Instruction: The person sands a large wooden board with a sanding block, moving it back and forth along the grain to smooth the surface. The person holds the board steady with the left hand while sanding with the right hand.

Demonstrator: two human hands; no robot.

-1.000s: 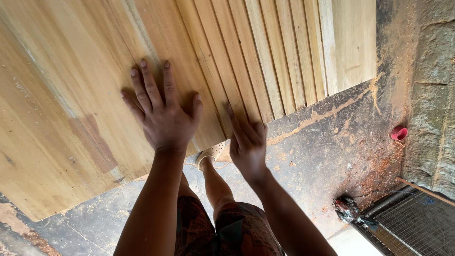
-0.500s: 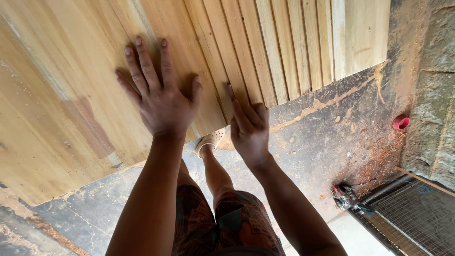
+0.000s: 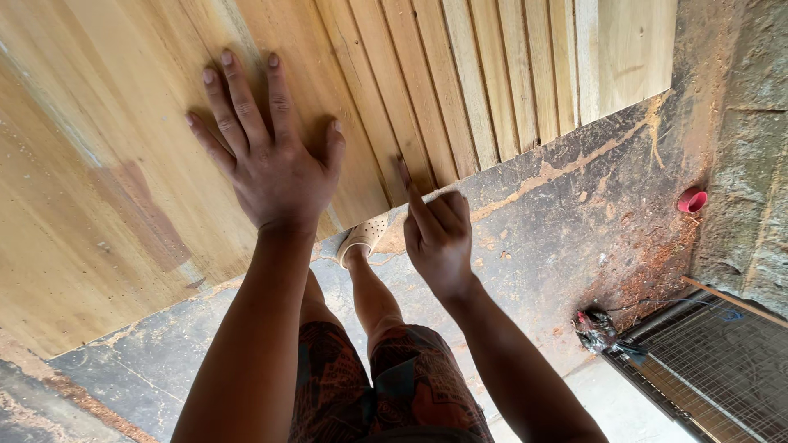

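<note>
The left hand (image 3: 275, 168) lies flat, fingers spread, on the pale upright wooden boards (image 3: 460, 74); the right hand (image 3: 439, 234), fingers curled with forefinger extended, touches their lower edge.

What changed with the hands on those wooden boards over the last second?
The right hand lifted its palm and curled its fingers, leaving mainly the index fingertip on the edge of the leaning boards. The left hand stayed spread flat on the wide panel. The boards, the red cup and the wire mesh kept their places.
</note>
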